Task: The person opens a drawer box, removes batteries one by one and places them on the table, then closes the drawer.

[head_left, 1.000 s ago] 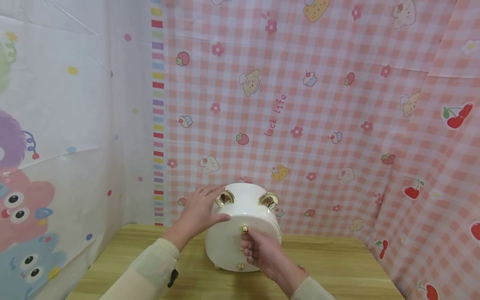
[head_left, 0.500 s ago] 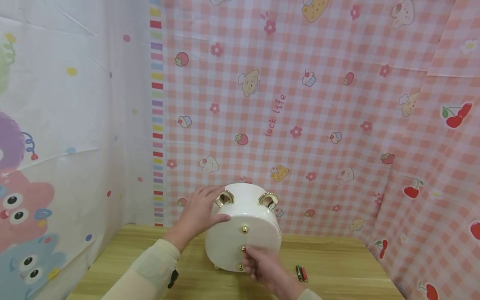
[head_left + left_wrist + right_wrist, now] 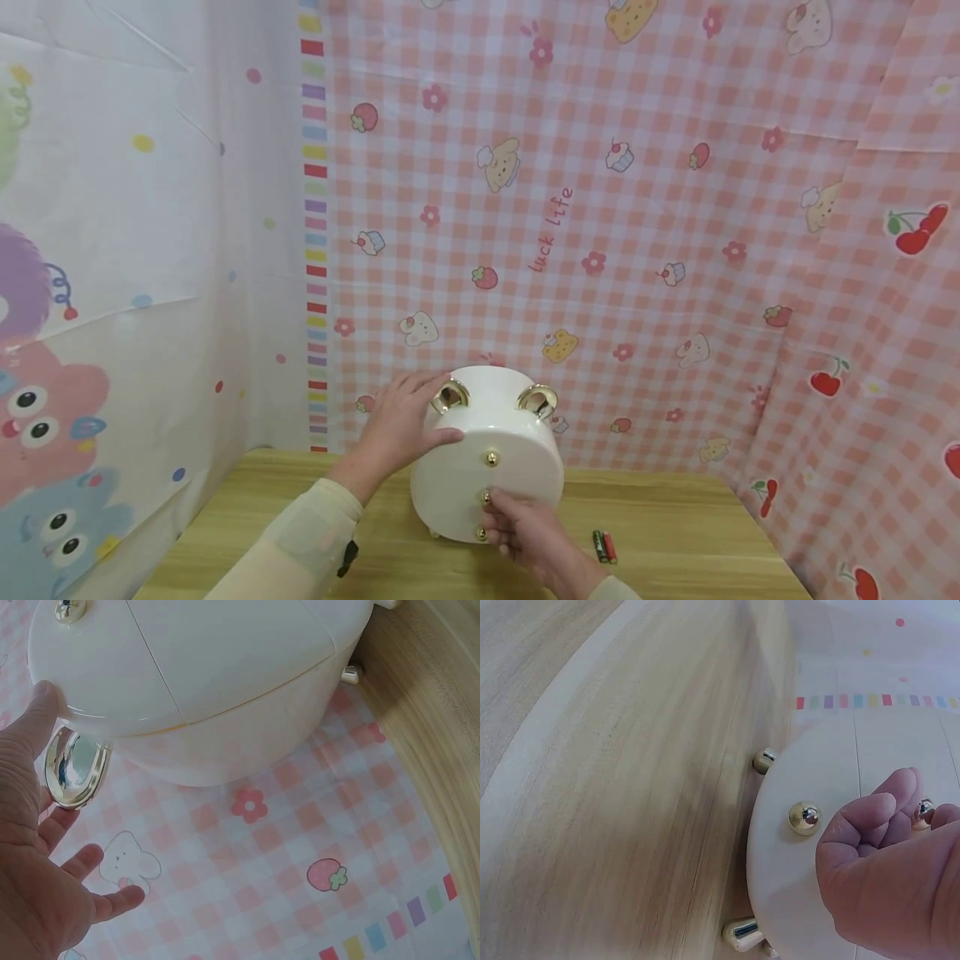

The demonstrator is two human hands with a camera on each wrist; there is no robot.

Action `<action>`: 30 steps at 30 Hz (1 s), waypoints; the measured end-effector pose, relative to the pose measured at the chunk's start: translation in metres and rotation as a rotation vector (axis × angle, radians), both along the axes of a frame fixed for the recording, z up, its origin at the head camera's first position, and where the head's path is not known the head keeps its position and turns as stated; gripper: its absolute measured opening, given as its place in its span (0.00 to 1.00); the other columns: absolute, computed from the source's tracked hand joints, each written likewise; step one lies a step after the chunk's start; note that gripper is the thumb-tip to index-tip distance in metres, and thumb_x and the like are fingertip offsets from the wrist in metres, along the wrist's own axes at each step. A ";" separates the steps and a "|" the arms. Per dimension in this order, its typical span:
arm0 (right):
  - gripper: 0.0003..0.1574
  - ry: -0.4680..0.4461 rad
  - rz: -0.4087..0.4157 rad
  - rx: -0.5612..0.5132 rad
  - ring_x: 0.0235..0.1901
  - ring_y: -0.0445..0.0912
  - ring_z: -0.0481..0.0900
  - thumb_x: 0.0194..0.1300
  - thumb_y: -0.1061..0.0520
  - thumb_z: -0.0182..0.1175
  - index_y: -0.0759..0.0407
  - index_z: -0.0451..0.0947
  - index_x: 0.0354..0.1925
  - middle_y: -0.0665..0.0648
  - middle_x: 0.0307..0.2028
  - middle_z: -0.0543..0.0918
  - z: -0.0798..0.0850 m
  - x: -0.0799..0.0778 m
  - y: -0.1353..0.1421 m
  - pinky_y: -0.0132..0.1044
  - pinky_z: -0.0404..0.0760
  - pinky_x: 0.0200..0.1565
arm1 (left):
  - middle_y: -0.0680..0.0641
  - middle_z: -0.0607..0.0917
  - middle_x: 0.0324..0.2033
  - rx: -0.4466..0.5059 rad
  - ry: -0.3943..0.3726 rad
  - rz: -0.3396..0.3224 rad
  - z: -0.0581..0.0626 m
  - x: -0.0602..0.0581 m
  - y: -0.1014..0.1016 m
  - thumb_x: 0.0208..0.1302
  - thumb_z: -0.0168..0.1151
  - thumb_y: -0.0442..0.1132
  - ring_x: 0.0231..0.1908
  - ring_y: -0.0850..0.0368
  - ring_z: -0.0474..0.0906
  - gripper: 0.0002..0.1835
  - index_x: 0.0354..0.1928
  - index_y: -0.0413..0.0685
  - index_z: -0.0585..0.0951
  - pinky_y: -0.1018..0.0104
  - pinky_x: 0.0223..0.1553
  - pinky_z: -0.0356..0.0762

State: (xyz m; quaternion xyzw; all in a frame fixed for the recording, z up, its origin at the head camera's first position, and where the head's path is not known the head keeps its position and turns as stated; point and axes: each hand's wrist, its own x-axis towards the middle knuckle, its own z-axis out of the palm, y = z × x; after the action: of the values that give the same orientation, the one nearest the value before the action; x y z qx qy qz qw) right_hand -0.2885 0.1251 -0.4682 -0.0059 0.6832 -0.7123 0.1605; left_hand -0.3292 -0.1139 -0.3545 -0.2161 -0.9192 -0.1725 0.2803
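A glossy white rounded drawer box (image 3: 450, 487) stands on the table, with gold ear-shaped rings on top and three gold knobs down its front. Seams between the drawers show in the left wrist view. My left hand (image 3: 401, 421) rests with spread fingers on the box's upper left side, beside the left gold ring (image 3: 75, 769); its thumb lies against the front edge. With thumb and fingers, my right hand (image 3: 532, 533) pinches the middle knob (image 3: 923, 812). Just below that hand sits the bottom knob (image 3: 805, 818), and the top knob (image 3: 491, 458) is untouched. The drawers look closed.
Two small batteries (image 3: 603, 547), one green and black, one red, lie on the wooden table (image 3: 675, 517) right of the box. A pink checked cloth (image 3: 585, 308) hangs close behind, and a white patterned cloth (image 3: 150, 375) hangs on the left.
My right hand has moved down from the top knob to the middle knob, bringing the batteries into view. The left hand and the box have stayed in place.
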 end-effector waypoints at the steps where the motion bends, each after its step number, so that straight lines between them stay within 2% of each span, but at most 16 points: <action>1: 0.27 -0.002 -0.002 -0.004 0.28 0.37 0.82 0.77 0.36 0.61 0.60 0.85 0.48 0.45 0.30 0.90 0.000 0.000 -0.001 0.28 0.77 0.33 | 0.43 0.80 0.71 0.001 -0.003 0.000 0.000 0.000 0.000 0.55 0.80 0.65 0.70 0.39 0.74 0.50 0.76 0.50 0.75 0.34 0.70 0.74; 19: 0.23 -0.034 -0.025 -0.048 0.27 0.36 0.83 0.75 0.37 0.64 0.56 0.87 0.42 0.44 0.29 0.90 -0.005 -0.002 -0.004 0.28 0.77 0.33 | 0.42 0.78 0.73 0.003 -0.046 -0.005 0.000 0.001 0.001 0.58 0.79 0.65 0.72 0.39 0.71 0.50 0.78 0.50 0.73 0.32 0.71 0.71; 30: 0.20 -0.041 -0.015 -0.068 0.26 0.35 0.82 0.76 0.40 0.63 0.54 0.87 0.40 0.43 0.27 0.89 -0.005 0.000 -0.005 0.27 0.77 0.31 | 0.44 0.78 0.73 -0.010 -0.036 -0.005 0.000 0.000 -0.002 0.57 0.79 0.65 0.73 0.39 0.71 0.51 0.78 0.50 0.72 0.32 0.71 0.71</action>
State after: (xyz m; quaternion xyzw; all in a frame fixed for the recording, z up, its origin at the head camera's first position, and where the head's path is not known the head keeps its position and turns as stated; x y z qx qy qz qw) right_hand -0.2883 0.1201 -0.4731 0.0085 0.6552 -0.7362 0.1691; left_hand -0.3290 -0.1158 -0.3544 -0.2166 -0.9244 -0.1727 0.2623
